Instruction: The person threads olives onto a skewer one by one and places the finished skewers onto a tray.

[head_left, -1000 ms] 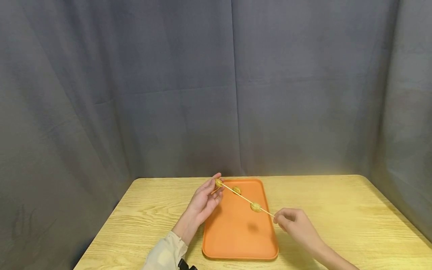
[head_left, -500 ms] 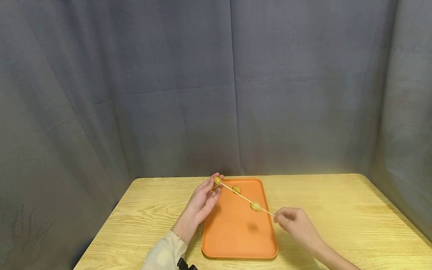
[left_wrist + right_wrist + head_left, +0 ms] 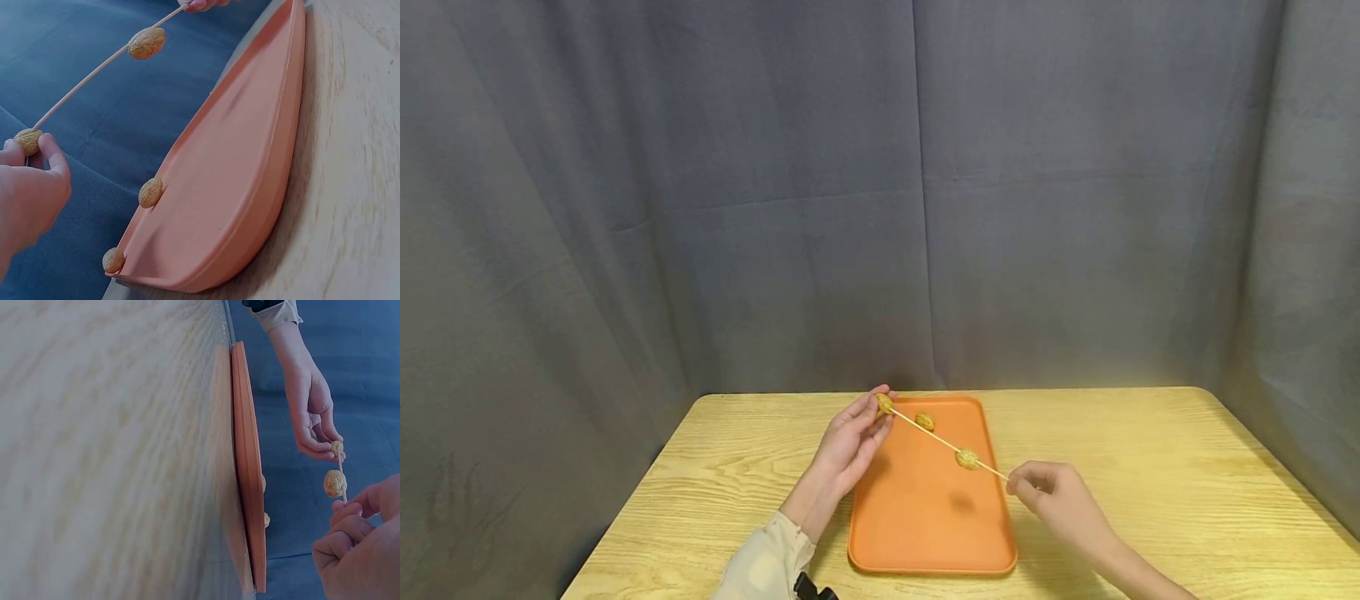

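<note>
My right hand [image 3: 1060, 500] pinches the near end of a thin wooden skewer [image 3: 936, 436], which slants up to the left above the tray. One wrinkled golden-brown date [image 3: 967, 459] is threaded on it, closer to the right hand. At the far tip, my left hand [image 3: 846, 446] pinches a second date [image 3: 28, 142] between thumb and fingers; how deep the tip goes into it cannot be told. Below, the orange tray [image 3: 932, 525] bears two more dates in the left wrist view, one date [image 3: 150, 192] by the long rim and another date [image 3: 113, 260] at the corner.
The tray lies on a light wood table [image 3: 1135, 467]. Dark grey curtains [image 3: 820, 208] stand behind the table and at both sides. In the head view the left hand hides the tray's far left corner.
Both hands stay nearly in place. The left hand with its date has shifted only slightly; the threaded date keeps its place along the skewer.
</note>
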Demonstrator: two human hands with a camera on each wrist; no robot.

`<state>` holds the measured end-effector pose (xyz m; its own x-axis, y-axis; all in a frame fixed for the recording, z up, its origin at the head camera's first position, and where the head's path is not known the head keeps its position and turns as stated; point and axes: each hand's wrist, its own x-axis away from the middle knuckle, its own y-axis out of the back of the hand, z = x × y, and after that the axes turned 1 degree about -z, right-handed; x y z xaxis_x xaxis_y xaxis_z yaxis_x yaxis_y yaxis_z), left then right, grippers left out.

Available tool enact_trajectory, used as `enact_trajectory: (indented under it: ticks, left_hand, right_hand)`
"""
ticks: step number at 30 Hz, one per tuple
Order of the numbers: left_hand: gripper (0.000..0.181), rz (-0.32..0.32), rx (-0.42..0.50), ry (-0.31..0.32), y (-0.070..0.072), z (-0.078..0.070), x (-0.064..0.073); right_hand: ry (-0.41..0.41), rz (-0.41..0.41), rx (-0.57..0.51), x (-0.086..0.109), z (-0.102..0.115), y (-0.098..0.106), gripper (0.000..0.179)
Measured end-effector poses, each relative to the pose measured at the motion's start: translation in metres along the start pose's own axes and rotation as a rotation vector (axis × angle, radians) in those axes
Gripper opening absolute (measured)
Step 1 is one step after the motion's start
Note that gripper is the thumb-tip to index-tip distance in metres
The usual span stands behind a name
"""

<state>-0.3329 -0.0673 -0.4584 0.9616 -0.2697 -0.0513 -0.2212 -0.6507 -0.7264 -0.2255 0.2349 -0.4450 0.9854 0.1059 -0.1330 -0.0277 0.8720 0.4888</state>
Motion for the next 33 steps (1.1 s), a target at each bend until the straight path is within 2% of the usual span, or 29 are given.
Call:
enact_trajectory:
  ticks: [5,11,19,23,33]
  left_hand:
    - [0.044,-0.013,-0.07,-0.028,-0.002,0.001,0.001]
    - [0.041,-0.044,-0.082,-0.034,-0.002,0.006,0.001]
    - [0.042,-0.033,-0.099,-0.016,0.0,0.011,0.003]
    - [0.039,-0.027,-0.109,-0.029,-0.002,0.011,0.003]
    - [0.045,-0.017,-0.124,-0.056,-0.006,0.014,0.001]
  right_hand:
    - [0.018,-0.004,0.004,0.001,0.003,-0.001,0.013]
    - [0.034,0.003,0.006,0.002,0.002,-0.002,0.014]
    - [0.039,0.03,-0.005,0.003,-0.001,-0.003,0.015]
    - [0.045,0.038,-0.012,0.003,-0.001,-0.004,0.014]
    - [0.01,0.033,-0.074,0.002,0.001,-0.008,0.016]
